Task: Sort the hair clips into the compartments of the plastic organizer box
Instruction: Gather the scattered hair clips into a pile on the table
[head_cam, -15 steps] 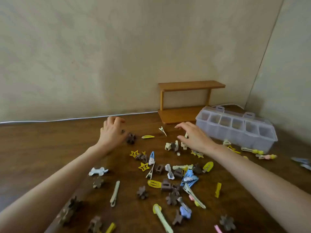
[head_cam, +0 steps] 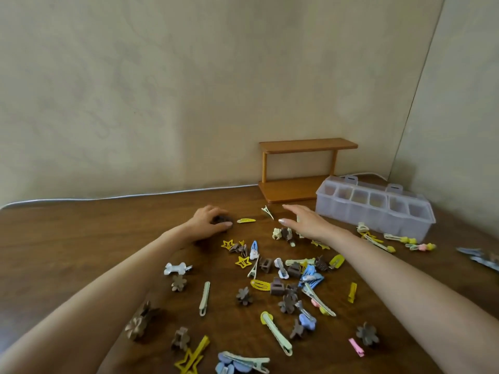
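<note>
Head view is showing the left hand (head_cam: 208, 221) curling its fingers and thumb round a brown flower clip (head_cam: 222, 220) that is sitting on the table (head_cam: 81, 238). Just right of that hand a yellow snap clip (head_cam: 246, 220) is lying flat. The right hand (head_cam: 305, 221) is hovering with its fingers straight and apart (holding nothing) above some cream and brown claw clips (head_cam: 280, 233). Near it, further right, the plastic organizer box (head_cam: 378, 220) is standing with its compartments facing up. Beyond the hand a wooden shelf (head_cam: 305, 168) is standing against the wall. Nearer the person, loose hair clips (head_cam: 277, 286) are lying scattered between the forearms.
</note>
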Demonstrator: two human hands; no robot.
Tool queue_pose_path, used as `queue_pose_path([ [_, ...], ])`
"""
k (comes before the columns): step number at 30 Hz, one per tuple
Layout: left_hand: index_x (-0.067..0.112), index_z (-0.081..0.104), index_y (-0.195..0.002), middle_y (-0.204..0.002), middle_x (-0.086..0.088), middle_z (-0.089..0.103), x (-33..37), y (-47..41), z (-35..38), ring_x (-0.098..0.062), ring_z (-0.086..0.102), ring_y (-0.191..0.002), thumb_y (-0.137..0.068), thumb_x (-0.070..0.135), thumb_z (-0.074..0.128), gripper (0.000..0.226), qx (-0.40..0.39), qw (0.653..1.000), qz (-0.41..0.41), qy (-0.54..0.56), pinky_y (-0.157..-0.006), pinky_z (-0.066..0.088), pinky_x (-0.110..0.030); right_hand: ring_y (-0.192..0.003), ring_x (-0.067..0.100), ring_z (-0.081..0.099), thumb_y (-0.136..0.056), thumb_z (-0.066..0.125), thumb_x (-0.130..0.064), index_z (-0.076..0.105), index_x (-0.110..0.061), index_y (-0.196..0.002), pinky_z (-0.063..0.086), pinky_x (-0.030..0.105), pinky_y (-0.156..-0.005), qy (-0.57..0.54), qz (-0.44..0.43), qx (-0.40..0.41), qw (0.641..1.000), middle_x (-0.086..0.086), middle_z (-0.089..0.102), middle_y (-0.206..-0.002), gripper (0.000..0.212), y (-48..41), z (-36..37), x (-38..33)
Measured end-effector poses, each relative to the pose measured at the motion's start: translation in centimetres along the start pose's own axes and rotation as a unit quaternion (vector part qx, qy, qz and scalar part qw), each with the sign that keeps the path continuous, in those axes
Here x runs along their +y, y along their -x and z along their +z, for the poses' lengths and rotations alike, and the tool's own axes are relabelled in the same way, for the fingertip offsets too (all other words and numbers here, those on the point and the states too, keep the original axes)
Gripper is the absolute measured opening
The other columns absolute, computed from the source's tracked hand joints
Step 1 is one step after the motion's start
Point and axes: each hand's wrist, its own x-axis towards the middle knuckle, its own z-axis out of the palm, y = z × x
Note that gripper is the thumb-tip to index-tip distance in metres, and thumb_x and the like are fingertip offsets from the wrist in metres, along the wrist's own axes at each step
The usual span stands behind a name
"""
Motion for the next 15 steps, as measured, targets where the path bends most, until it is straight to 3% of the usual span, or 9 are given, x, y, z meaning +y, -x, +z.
queue_pose_path([
  [5, 0.025, 0.049, -0.131, -0.14, -0.001, 0.041, 2.7, 1.0, 1.0, -0.017, 0.033, -0.132, -0.089, 0.038, 0.057, 0.045, -0.082, 0.991, 0.103, -0.019, -0.113, 0.026, -0.037, -0.143, 0.022, 0.021, -0.097, 0.043, -0.044, 0.031, -0.026, -0.146, 0.023, 0.041, -0.115, 0.0, -0.015, -0.055, 0.998, 0.002, 0.025, -0.155, 0.054, -1.9, 0.9, -1.9],
  [9, 0.028, 0.052, -0.128, -0.135, 0.008, 0.049, 3.8, 2.5, 1.0, -0.006, 0.043, -0.123, -0.091, 0.031, 0.055, 0.037, -0.16, 0.978, 0.121, 0.048, -0.105, 0.034, -0.025, -0.141, 0.018, 0.026, -0.099, 0.042, -0.032, 0.047, -0.022, -0.137, 0.022, 0.04, -0.116, -0.007, -0.06, -0.084, 0.995, -0.001, 0.034, -0.152, 0.04, -1.7, 1.3, -2.0],
  [11, 0.032, 0.057, -0.123, -0.137, 0.015, 0.046, 3.8, 3.0, 0.9, -0.002, 0.04, -0.126, -0.091, 0.031, 0.056, 0.032, -0.155, 0.976, 0.138, 0.07, -0.106, 0.031, -0.025, -0.139, 0.017, 0.031, -0.099, 0.044, -0.026, 0.054, -0.021, -0.132, 0.023, 0.038, -0.115, -0.03, -0.083, -0.092, 0.992, -0.003, 0.04, -0.148, 0.035, -1.1, 1.0, -1.7],
  [15, 0.033, 0.06, -0.116, -0.142, 0.017, 0.038, 3.0, 3.5, 0.3, -0.004, 0.04, -0.127, -0.086, 0.033, 0.061, 0.031, -0.061, 0.978, 0.157, 0.119, -0.105, 0.036, -0.03, -0.131, 0.009, 0.041, -0.098, 0.046, -0.023, 0.062, -0.021, -0.123, 0.029, 0.031, -0.111, -0.062, -0.117, -0.116, 0.984, -0.008, 0.051, -0.139, 0.03, 1.0, 0.1, -1.5],
])
